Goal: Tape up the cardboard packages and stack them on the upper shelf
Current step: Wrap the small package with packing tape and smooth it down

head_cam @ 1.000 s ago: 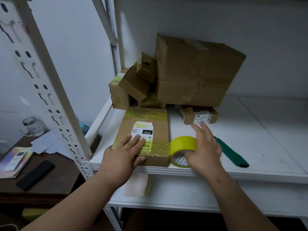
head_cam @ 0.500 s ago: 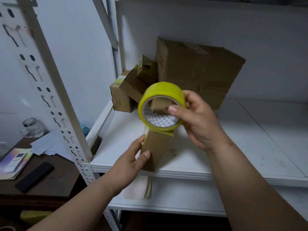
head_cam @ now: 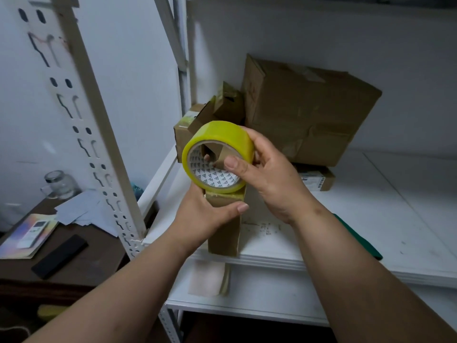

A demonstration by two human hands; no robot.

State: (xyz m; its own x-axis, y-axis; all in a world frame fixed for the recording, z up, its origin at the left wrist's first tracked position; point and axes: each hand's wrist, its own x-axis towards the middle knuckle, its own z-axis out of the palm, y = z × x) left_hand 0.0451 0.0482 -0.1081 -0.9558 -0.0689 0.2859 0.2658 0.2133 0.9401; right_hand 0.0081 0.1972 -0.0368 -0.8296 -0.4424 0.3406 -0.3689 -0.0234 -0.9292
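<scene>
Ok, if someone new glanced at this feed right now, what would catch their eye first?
The yellow tape roll, held up mid-frame by the right hand. Just below it, the left hand grips a flat cardboard package standing on edge at the shelf front. Behind them, a big dented box sits against the wall.

At nine o'clock, a dark brown wooden table (head_cam: 81,266) holds a clear glass jar (head_cam: 58,184), loose white papers (head_cam: 84,214) and a flat black bar (head_cam: 59,256).
</scene>
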